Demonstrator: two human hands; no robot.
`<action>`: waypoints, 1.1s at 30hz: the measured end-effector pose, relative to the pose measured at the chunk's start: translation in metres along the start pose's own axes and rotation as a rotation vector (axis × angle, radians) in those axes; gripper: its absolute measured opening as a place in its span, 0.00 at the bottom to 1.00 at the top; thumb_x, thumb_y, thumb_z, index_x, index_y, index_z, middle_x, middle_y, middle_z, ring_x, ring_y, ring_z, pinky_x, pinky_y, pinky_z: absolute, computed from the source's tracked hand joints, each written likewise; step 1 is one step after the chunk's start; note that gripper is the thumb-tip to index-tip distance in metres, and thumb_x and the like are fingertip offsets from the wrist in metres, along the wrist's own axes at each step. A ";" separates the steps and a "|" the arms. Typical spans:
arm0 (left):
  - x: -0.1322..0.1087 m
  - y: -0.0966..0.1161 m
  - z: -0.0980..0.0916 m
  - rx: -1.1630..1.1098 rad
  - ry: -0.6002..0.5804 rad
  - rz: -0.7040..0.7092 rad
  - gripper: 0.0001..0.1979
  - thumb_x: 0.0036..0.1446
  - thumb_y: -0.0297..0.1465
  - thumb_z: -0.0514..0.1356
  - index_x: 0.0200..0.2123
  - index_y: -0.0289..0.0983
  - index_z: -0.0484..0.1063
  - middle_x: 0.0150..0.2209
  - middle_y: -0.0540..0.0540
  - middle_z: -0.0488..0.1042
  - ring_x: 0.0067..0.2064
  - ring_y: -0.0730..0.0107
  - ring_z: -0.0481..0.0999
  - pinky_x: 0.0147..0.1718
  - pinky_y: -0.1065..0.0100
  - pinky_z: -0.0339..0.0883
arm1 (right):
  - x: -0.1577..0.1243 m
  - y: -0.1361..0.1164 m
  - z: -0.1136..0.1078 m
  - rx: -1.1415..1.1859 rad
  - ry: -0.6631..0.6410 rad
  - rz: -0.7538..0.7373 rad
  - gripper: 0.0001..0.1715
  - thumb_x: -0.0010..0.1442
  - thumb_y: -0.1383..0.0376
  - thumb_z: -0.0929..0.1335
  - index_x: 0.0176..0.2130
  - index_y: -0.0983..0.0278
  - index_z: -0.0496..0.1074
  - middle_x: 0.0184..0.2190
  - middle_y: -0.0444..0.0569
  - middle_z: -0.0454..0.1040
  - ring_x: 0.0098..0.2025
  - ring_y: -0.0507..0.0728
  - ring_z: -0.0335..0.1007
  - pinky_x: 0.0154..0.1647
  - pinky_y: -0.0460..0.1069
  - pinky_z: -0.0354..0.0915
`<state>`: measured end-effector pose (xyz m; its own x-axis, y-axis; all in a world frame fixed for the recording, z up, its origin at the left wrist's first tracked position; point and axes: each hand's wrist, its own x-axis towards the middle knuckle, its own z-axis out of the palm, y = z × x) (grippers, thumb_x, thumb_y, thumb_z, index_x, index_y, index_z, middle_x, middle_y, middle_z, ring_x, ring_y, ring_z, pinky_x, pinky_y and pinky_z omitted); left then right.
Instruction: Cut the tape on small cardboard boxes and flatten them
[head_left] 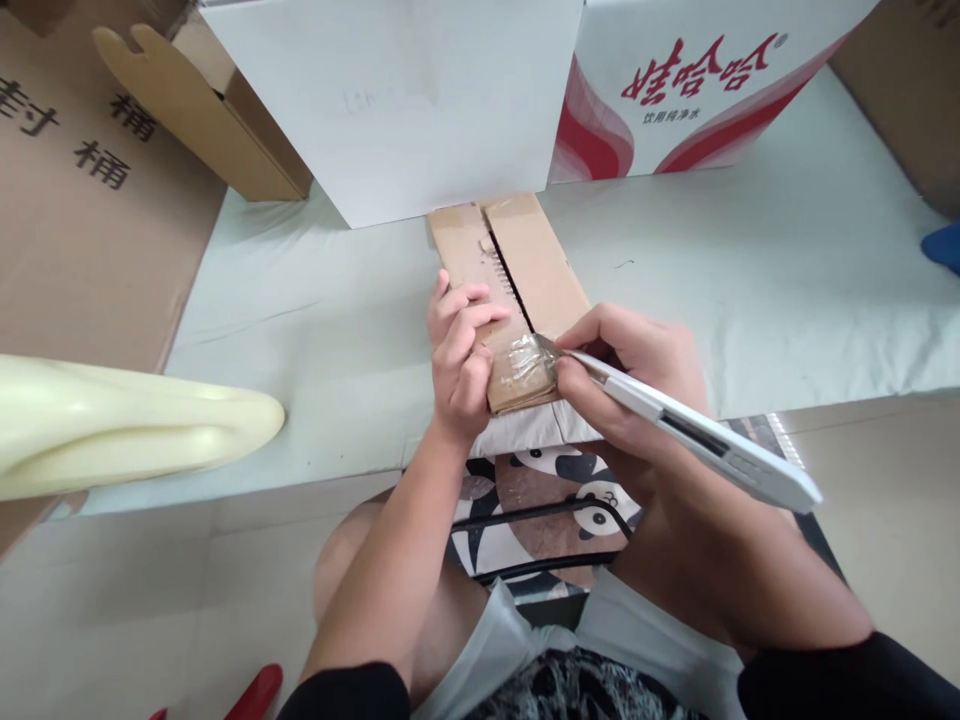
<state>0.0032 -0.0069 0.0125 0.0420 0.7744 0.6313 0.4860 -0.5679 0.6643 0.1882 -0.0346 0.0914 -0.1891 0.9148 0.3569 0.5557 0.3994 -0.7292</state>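
The left hand (462, 368) is holding the cardboard box (538, 262) steady while the right hand (664, 362) is gripping the white knife (637, 393), ideally slicing the clear tape (523, 362) shallowly.

The cloth-covered table (356, 330) is occupied by the gripped cardboard box (534, 262) and, beyond, a white carton (420, 105) and drinking-water carton (675, 90).

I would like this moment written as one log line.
left hand: on cardboard box | right hand: holding cutter, blade at clear tape | behind: white box
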 end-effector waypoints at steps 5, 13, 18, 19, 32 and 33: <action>0.000 0.000 0.001 0.042 -0.006 -0.031 0.31 0.70 0.54 0.38 0.46 0.43 0.74 0.54 0.42 0.74 0.64 0.50 0.70 0.76 0.41 0.43 | -0.001 0.001 -0.003 0.055 -0.019 -0.017 0.03 0.54 0.67 0.68 0.30 0.59 0.68 0.21 0.40 0.70 0.23 0.51 0.63 0.25 0.48 0.59; -0.001 -0.005 0.001 0.030 0.001 0.034 0.27 0.71 0.49 0.41 0.47 0.42 0.74 0.53 0.41 0.75 0.63 0.52 0.72 0.75 0.42 0.48 | -0.001 -0.001 -0.004 0.045 -0.041 0.014 0.03 0.54 0.68 0.68 0.29 0.60 0.68 0.21 0.40 0.67 0.22 0.50 0.61 0.25 0.48 0.57; -0.002 -0.007 0.002 -0.004 0.026 0.076 0.23 0.72 0.46 0.43 0.48 0.42 0.74 0.53 0.42 0.75 0.63 0.53 0.72 0.75 0.43 0.48 | 0.000 -0.003 -0.005 0.065 -0.069 0.045 0.02 0.54 0.67 0.67 0.29 0.60 0.69 0.20 0.40 0.67 0.21 0.50 0.58 0.25 0.48 0.57; -0.002 -0.007 0.002 -0.008 0.025 0.075 0.23 0.72 0.45 0.43 0.48 0.42 0.74 0.53 0.42 0.74 0.63 0.53 0.72 0.75 0.43 0.48 | 0.001 -0.003 -0.005 0.071 -0.069 0.051 0.02 0.54 0.67 0.67 0.29 0.60 0.69 0.19 0.40 0.67 0.21 0.50 0.58 0.25 0.48 0.56; -0.002 -0.006 0.003 -0.001 0.018 0.055 0.25 0.72 0.48 0.42 0.47 0.41 0.75 0.52 0.41 0.75 0.63 0.52 0.72 0.75 0.41 0.49 | 0.002 -0.007 -0.007 0.102 -0.054 0.067 0.04 0.51 0.68 0.66 0.26 0.60 0.66 0.17 0.40 0.65 0.20 0.49 0.57 0.24 0.48 0.55; -0.002 -0.006 0.003 -0.001 0.018 0.050 0.26 0.72 0.48 0.42 0.47 0.41 0.75 0.52 0.41 0.74 0.63 0.52 0.72 0.75 0.41 0.49 | 0.001 -0.007 -0.006 0.093 -0.063 0.058 0.04 0.52 0.68 0.66 0.26 0.60 0.66 0.17 0.40 0.64 0.20 0.49 0.56 0.24 0.48 0.55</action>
<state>0.0028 -0.0043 0.0064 0.0501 0.7397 0.6711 0.4831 -0.6060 0.6319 0.1890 -0.0365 0.1003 -0.2104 0.9375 0.2773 0.4904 0.3466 -0.7996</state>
